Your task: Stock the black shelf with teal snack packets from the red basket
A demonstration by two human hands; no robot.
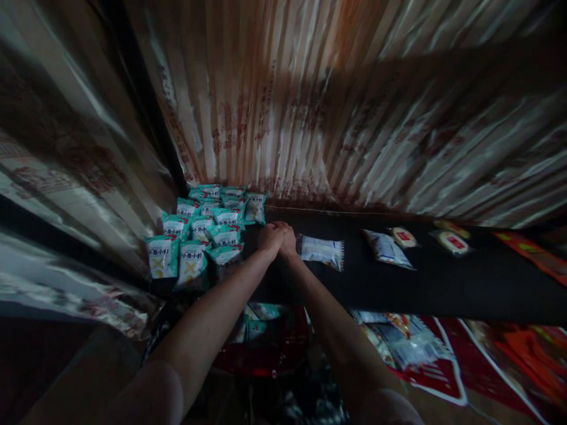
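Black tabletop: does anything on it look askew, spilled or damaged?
No spill or tear shows, though the picture is dim and blurred. One mild oddity: the blue-and-white packet near the round snacks lies slantwise on the black tabletop, while the whitish packet beside the right hand lies nearer straight.

Pale, pleated sheeting [292,118] with reddish print hangs behind the far edge of the black bench [434,289]. A dark post [144,94] slants down to the far left corner. Toward the right end, near the far edge, lie two round wrapped packs [403,237] [452,242] with red labels, and a long orange package [531,251]. Below the front edge, at right, sit a red container [436,386] with white edging and blurred orange packets [531,357].
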